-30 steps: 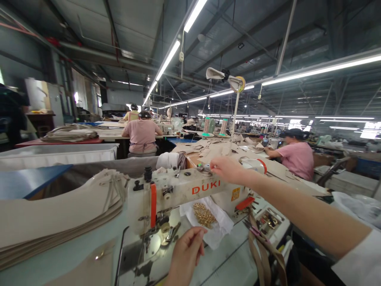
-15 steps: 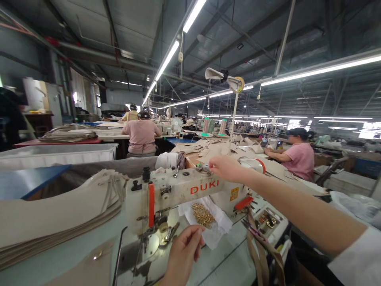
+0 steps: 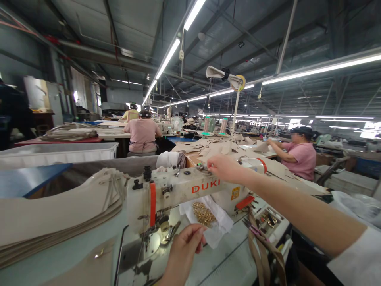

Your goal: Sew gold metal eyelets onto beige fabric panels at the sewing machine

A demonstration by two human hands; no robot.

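A cream sewing machine [image 3: 178, 188] marked DUKI stands in front of me. My right hand [image 3: 226, 167] reaches over its top and pinches at the small metal parts there, fingers closed on something I cannot make out. My left hand [image 3: 183, 254] is low beside the needle area [image 3: 162, 232], thumb and fingers pinched together, perhaps on a thread too thin to see. A white paper with a heap of gold metal rings [image 3: 204, 214] lies under the machine's arm, just above my left hand.
A stack of beige cut pieces [image 3: 59, 214] lies at the left. Tan straps [image 3: 262, 250] and a tray of small tools [image 3: 268, 218] sit at the right. Other people in pink shirts [image 3: 142, 135] [image 3: 299, 157] work at tables behind. A thread stand [image 3: 235, 107] rises beyond the machine.
My two hands have hardly moved. The person at the right has stretched an arm forward over the table.
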